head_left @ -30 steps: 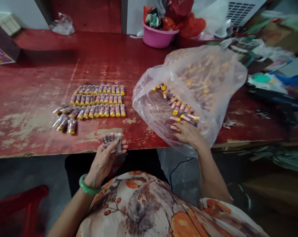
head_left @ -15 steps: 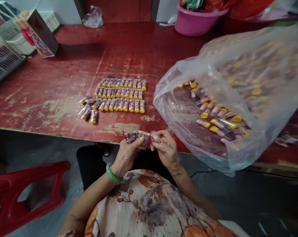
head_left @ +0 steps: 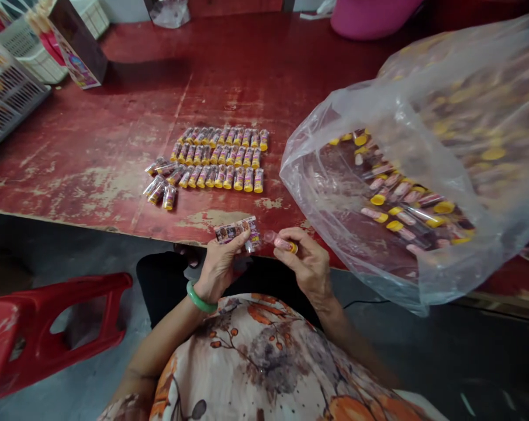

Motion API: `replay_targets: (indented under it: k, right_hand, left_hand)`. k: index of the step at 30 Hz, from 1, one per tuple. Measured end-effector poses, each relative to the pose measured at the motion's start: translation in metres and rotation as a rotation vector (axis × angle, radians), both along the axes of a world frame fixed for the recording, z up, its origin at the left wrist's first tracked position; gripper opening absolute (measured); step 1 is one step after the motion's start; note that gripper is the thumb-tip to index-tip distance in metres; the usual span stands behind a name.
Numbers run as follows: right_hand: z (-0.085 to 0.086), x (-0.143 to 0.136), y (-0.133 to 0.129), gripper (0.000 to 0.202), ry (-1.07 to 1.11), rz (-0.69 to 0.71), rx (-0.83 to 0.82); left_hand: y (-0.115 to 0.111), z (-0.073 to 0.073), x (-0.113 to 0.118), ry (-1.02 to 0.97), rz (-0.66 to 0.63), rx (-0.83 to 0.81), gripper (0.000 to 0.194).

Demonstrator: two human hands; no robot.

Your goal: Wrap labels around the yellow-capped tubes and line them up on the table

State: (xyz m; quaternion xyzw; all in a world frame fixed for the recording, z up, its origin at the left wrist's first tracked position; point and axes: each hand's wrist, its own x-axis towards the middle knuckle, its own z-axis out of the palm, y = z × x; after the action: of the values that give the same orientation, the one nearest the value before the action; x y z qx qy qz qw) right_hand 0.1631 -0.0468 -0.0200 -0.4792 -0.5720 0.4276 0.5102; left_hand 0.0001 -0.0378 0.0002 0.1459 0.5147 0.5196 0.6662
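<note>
My left hand (head_left: 220, 257) is closed on a few small printed sleeves (head_left: 238, 231), fanned out, with the thumb on top. To the right, my right hand (head_left: 306, 257) pinches a small clear tube (head_left: 284, 241) with pink contents and a yellow cap. The tube's clear end points at the sleeves, a small gap apart. Farther back on the red table (head_left: 115, 140) lie rows of labelled yellow-capped tubes (head_left: 220, 155), with several loose ones (head_left: 161, 187) at their left. A large clear plastic bag (head_left: 317, 140), open toward me, holds many unlabelled tubes (head_left: 404, 204).
At the back left stand a printed box (head_left: 84, 58) and a grey plastic basket (head_left: 14, 93). A pink tub (head_left: 369, 17) is at the back right. On the floor at left is a red stool (head_left: 110, 316). The table's front edge runs just past my lap.
My right hand has moved slightly right, away from the sleeves, and the tube in it shows more clearly. The sleeves are tilted differently in my left hand. The view has shifted a little.
</note>
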Motion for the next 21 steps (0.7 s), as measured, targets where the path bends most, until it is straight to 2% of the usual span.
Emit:
replay_targets:
  k: [3,8,16,21]
  right_hand:
    - [0.004,0.003,-0.015,0.011,-0.139,0.041,0.176]
    - [-0.003,-0.005,-0.024,0.018,-0.297,0.000,0.381]
    - [-0.006,-0.014,-0.021,0.026,-0.504,-0.165,0.586]
    - [-0.007,-0.016,-0.025,0.028,-0.645,-0.165,0.642]
  left_hand:
    - [0.001,-0.001,0.000,-0.018,0.051,0.017,0.039]
    - [0.000,-0.003,0.001,-0.094,0.085,-0.001,0.034]
    - [-0.006,-0.001,-0.007,-0.171,0.090,-0.021,0.029]
    - [-0.008,-0.003,-0.011,-0.199,0.100,-0.067,0.025]
